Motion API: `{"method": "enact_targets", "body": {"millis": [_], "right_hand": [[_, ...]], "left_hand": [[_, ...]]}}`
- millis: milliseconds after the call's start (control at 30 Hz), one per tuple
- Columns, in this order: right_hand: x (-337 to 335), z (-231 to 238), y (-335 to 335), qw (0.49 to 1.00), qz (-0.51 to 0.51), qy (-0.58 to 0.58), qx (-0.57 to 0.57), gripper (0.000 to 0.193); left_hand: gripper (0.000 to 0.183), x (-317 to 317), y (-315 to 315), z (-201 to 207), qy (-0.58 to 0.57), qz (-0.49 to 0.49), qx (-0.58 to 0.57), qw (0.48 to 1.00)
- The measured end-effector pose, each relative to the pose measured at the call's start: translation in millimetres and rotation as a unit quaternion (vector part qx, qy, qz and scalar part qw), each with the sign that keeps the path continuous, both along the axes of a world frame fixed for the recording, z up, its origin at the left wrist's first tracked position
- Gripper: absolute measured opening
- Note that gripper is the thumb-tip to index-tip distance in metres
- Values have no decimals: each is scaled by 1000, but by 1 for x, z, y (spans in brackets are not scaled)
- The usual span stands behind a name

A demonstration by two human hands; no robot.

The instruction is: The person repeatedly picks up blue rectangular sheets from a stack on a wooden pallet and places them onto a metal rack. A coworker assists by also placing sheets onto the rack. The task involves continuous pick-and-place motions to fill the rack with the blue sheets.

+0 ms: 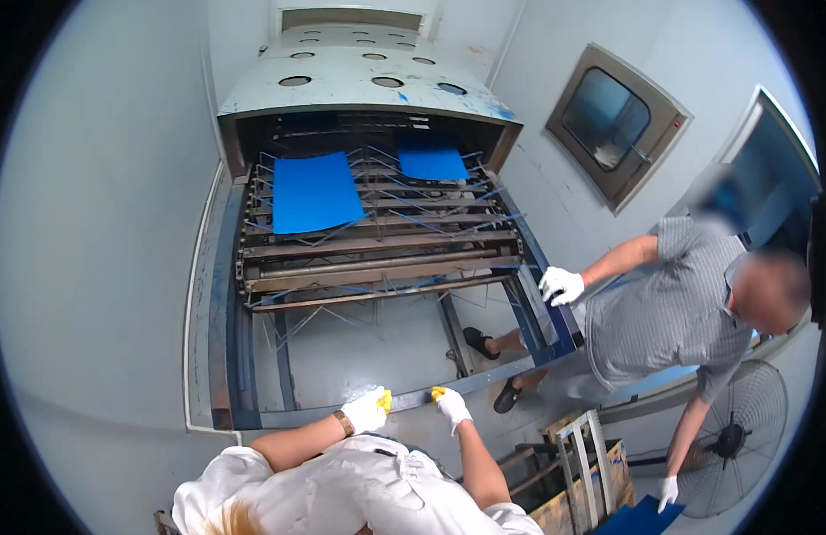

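Note:
My left hand [366,412], in a white glove with yellow fingertips, is by the front rail [413,399] of a blue metal frame. Its fingers look curled in; whether anything lies inside them is hidden. A short gap to the right, my right hand [451,407], gloved the same way, is also at the rail with its fingers bent together. Beyond them is a chain conveyor [386,241] with crossbars and thin wire supports. A large blue sheet [315,193] rests on its left side, and another blue sheet [432,163] lies farther back on the right.
The conveyor runs into a pale tunnel housing [368,76] with round holes. On the right, a co-worker [662,303] has one gloved hand near the frame's side and the other on a blue sheet [640,517]. A floor fan [734,437] and a rack [578,473] stand close by.

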State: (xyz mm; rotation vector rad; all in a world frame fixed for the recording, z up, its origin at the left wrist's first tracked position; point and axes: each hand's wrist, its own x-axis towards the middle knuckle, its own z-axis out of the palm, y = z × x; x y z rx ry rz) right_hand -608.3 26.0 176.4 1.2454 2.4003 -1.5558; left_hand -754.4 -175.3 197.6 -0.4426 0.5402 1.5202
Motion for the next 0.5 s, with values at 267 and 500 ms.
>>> {"method": "enact_targets", "body": {"millis": [267, 500], "right_hand": [[-46, -17, -45, 931, 189, -219, 224, 57], [-46, -31, -47, 930, 178, -241, 215, 61]], "left_hand": [[16, -35, -44, 31, 548, -87, -111, 824], [20, -83, -43, 100, 750, -334, -107, 560]]}}
